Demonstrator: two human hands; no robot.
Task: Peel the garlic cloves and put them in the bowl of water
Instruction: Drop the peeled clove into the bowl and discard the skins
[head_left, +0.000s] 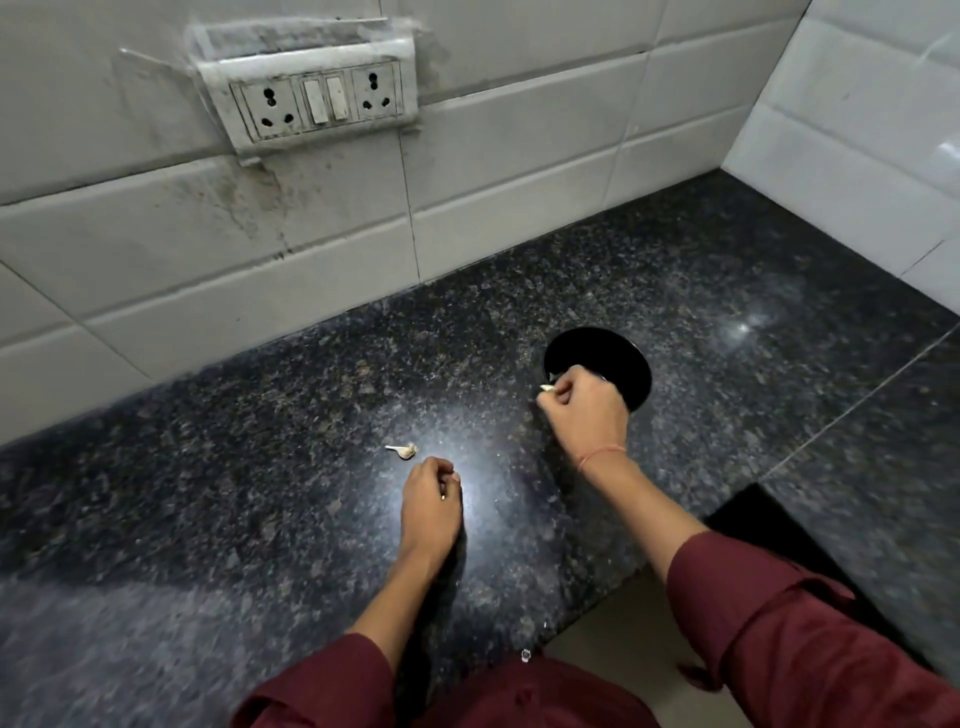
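The bowl (587, 348) sits on the table (208, 519), right of centre, before the wall (519, 156). Your right grip (582, 410) hangs over its near rim, pinching a clove (546, 387) at its left. A second clove (407, 451) lies just behind your left grip (431, 499), left of the bowl.

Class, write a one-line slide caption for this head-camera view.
Right hand holds a garlic clove at the black bowl; left hand beside a second clove on the granite counter.

Speckled granite counter (260, 519); socket panel (317, 101) on tiled wall (519, 130).
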